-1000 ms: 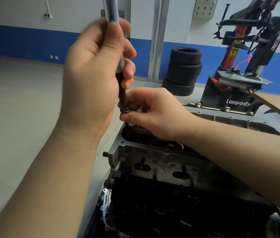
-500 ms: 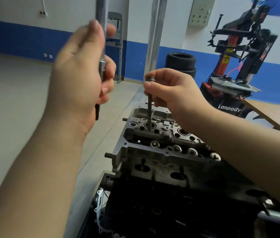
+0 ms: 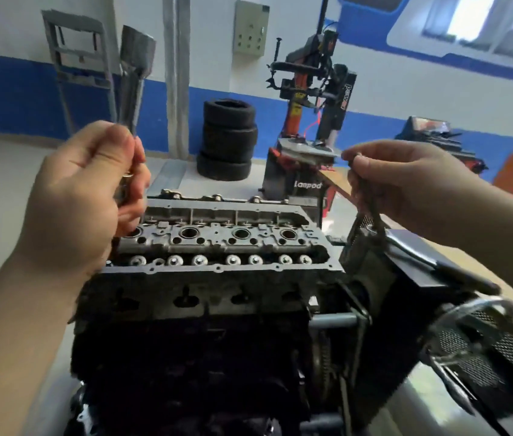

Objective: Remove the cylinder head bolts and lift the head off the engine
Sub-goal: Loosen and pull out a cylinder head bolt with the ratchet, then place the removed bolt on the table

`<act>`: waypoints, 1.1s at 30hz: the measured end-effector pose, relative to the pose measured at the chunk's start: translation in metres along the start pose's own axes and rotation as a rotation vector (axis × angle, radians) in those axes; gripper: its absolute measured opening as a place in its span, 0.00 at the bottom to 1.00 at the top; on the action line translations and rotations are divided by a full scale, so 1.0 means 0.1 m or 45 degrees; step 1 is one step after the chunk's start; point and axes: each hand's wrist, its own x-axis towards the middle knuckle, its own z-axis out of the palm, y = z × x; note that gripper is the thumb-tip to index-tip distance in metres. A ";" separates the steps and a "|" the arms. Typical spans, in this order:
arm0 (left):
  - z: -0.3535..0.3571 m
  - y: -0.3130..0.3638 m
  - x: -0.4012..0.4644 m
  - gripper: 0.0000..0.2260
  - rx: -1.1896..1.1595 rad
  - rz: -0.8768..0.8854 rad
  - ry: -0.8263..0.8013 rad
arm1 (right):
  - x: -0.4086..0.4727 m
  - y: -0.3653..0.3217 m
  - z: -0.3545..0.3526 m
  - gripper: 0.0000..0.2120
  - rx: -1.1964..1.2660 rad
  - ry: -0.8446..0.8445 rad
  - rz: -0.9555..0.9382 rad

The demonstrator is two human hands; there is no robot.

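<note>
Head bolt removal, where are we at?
Done: one long dark head bolt is out, pinched in the right hand beside the engine. In hand: the left hand grips the chrome socket wrench over the grey aluminium cylinder head. Left: the head is not yet lifted; remaining bolts unclear.

Single head view, worn on person's head, looking forward and down, wide-angle, edges bowed; engine (image 3: 217,278) close below at centre, seen from above its near side; left hand (image 3: 82,196) and right hand (image 3: 406,180) very near lens at either side; beyond, floor, tyre stack (image 3: 228,140) and blue-striped wall (image 3: 6,89) far off; no second view
</note>
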 end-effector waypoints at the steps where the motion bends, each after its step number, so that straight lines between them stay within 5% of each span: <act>1: 0.12 -0.04 0.02 0.18 -0.065 -0.042 -0.048 | -0.17 0.08 -0.23 0.11 -0.020 0.097 0.029; 10: 1.58 -0.34 0.10 0.28 0.013 -0.192 -0.381 | -1.63 0.73 -2.31 0.09 -0.241 0.833 0.305; 15: 2.44 -0.66 0.13 0.35 0.096 -0.363 -0.510 | -2.29 1.05 -3.29 0.07 -0.685 1.105 0.448; 22: 3.06 -1.00 0.07 0.38 0.239 -0.299 -0.757 | -2.90 2.07 -4.00 0.19 -1.284 0.973 0.770; 27: 3.23 -1.18 0.05 0.45 0.278 -0.315 -0.804 | -3.06 2.41 -3.99 0.24 -1.550 0.856 0.619; 33: 3.13 -1.59 0.17 0.33 0.315 -0.307 -0.855 | -3.05 2.42 -3.96 0.17 -1.746 0.811 0.467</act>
